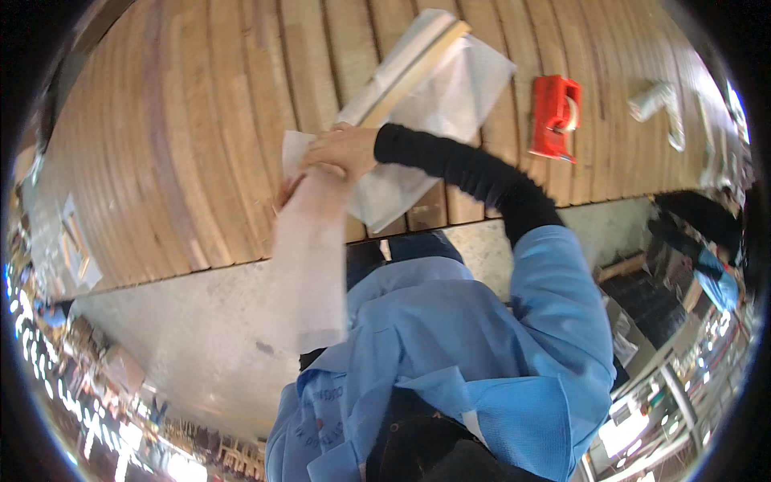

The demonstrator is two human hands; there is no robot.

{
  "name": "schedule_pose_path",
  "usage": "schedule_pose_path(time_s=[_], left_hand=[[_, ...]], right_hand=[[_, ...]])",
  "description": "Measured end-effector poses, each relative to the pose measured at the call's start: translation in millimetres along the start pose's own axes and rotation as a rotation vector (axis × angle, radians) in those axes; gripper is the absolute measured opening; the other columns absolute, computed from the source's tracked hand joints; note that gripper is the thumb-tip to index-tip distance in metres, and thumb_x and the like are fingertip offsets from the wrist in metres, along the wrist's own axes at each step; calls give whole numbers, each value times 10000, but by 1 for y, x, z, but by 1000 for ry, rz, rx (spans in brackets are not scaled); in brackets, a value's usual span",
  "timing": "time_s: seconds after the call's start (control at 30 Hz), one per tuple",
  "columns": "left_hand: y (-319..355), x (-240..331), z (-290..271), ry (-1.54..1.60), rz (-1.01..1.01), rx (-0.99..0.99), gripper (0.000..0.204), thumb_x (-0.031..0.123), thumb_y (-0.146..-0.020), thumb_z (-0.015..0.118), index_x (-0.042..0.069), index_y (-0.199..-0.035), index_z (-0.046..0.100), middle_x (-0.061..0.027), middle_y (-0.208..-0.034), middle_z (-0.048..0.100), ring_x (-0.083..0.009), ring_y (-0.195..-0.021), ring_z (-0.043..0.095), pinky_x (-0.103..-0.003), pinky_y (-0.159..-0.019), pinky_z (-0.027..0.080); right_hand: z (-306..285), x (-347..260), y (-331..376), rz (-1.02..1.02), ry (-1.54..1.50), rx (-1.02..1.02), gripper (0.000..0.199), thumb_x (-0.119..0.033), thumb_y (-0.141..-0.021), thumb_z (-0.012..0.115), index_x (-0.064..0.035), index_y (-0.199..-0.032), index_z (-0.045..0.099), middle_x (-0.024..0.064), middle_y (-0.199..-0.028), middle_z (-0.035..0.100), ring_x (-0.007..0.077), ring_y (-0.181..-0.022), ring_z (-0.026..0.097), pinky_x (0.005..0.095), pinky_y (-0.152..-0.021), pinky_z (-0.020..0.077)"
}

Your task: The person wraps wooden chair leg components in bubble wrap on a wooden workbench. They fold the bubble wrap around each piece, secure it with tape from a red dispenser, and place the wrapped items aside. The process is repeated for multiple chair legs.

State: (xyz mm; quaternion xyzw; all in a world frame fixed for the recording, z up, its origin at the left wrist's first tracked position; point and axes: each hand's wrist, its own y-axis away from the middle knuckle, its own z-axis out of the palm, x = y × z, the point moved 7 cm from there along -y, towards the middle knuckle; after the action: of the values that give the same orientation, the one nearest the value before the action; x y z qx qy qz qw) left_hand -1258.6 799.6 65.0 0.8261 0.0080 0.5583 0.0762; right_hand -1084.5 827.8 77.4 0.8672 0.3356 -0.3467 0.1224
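My right hand (344, 151) reaches across from the right in a black sleeve, its fingers closed on the upper end of a white foam sheet (312, 265). That sheet hangs over the table's front edge and is blurred. Most of my left hand (284, 193) is hidden behind it; only a bit shows at the sheet's left side, and its grip cannot be made out. Just beyond my right hand, a long pale wooden strip (414, 74) lies slantwise on another white foam sheet (462, 84), with a narrow dark line along the strip.
The slatted wooden table (217, 120) spans the far side. A red tape dispenser (552, 120) stands right of the foam, and crumpled clear wrap (660, 108) lies farther right. Small wooden pieces (76, 245) rest at the left edge. Another person (715, 277) is at the far right.
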Motion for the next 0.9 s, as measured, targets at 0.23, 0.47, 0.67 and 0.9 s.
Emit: schedule_pose_path(time_s=[0.23,0.47,0.67,0.9], left_hand=[[54,-20,-13,-141,-78,23,608,210,-845,836,-6,-1330,540,-138,-1309,569,-237,-1219,548,-392,-1070,429],[92,-49,-37,-256,-117,7,640,224,-825,850,-4,-1328,527,-140,-1314,551,-243,-1228,537,-395,-1076,419],[24,-14,14,-352,215,-67,668,237,-808,861,-3,-1327,516,-142,-1319,536,-248,-1235,528,-397,-1082,410],[-127,-26,116,-701,224,-290,700,251,-788,875,-1,-1326,503,-145,-1325,519,-254,-1244,517,-400,-1089,400]], right_hand=[[-80,25,376,1330,668,1393,312,-157,-828,734,-119,-1134,689,140,-1155,629,345,-1060,584,499,-1000,448],[-72,97,527,1621,-546,1033,535,-563,-924,662,-135,-1237,730,38,-1209,703,213,-1179,595,437,-977,432],[-75,89,547,1709,-533,1031,496,-364,-877,788,14,-1194,736,99,-1129,735,182,-1088,641,315,-983,430],[-81,44,520,1675,-546,1173,389,-400,-838,779,-105,-1091,801,49,-1171,736,180,-1219,576,477,-970,430]])
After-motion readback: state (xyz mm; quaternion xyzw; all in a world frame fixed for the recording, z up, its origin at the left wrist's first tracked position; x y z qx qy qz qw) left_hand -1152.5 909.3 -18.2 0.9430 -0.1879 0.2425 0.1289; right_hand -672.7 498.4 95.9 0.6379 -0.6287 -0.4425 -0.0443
